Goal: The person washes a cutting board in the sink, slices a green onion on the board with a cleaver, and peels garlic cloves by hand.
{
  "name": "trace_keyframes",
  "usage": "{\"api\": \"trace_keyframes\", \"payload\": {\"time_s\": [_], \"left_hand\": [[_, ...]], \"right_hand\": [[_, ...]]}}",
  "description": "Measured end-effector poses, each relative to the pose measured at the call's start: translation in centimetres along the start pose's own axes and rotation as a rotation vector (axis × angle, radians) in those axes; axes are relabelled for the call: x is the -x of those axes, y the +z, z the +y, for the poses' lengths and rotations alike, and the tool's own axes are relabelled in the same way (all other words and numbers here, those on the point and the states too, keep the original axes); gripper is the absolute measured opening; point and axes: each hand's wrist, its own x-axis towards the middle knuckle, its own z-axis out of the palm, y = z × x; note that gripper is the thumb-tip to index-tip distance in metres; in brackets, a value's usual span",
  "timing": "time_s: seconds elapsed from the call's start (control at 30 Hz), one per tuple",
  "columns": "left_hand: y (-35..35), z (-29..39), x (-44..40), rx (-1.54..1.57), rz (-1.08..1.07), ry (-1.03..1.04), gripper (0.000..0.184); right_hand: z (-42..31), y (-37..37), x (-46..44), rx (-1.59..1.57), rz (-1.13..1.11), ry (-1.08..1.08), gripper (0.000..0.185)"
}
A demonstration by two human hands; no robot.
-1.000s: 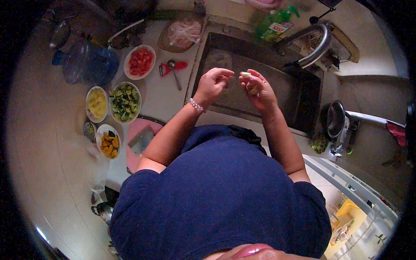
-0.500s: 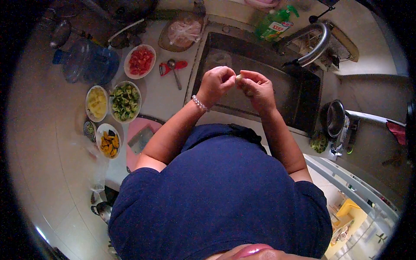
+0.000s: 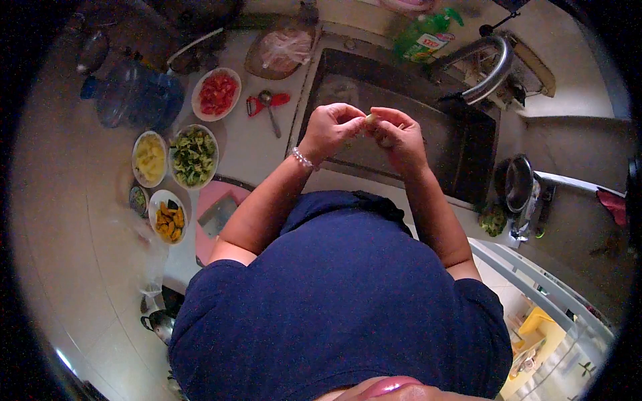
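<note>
Over the front of the sink, my two hands meet fingertip to fingertip. Between them is a small, pale garlic clove (image 3: 370, 119), mostly covered by the fingers. My right hand (image 3: 400, 137) pinches it, and more pale bits show within the curled fingers, too hidden to make out. My left hand (image 3: 329, 131), with a beaded bracelet at the wrist, is closed in a pinch at the clove's near side. The dark sink basin (image 3: 441, 150) lies beneath both hands.
Left on the counter are bowls of chopped tomato (image 3: 217, 92), green vegetable pieces (image 3: 193, 157), pale yellow chunks (image 3: 150, 159) and orange pieces (image 3: 170, 220). A spoon (image 3: 272, 117) crosses a red peeler (image 3: 253, 105). A faucet (image 3: 491, 70) arches over the sink beside a green soap bottle (image 3: 428, 40).
My left hand has shifted slightly left and its thumb has straightened. My right hand stays almost in place, still pinching the clove.
</note>
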Motion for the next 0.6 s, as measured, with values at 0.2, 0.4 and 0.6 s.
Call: {"api": "trace_keyframes", "payload": {"time_s": [0.2, 0.4, 0.6], "left_hand": [[-0.3, -0.5, -0.6, -0.101, -0.039, 0.01, 0.015], [-0.1, -1.0, -0.5, -0.035, -0.057, -0.074, 0.013], [-0.3, -0.5, -0.3, 0.244, -0.101, -0.163, 0.012]], "right_hand": [[-0.6, 0.2, 0.5, 0.15, -0.03, -0.041, 0.022], [-0.5, -0.1, 0.2, 0.064, -0.032, 0.099, 0.024], [-0.8, -0.1, 0.0, -0.083, -0.02, 0.129, 0.024]]}}
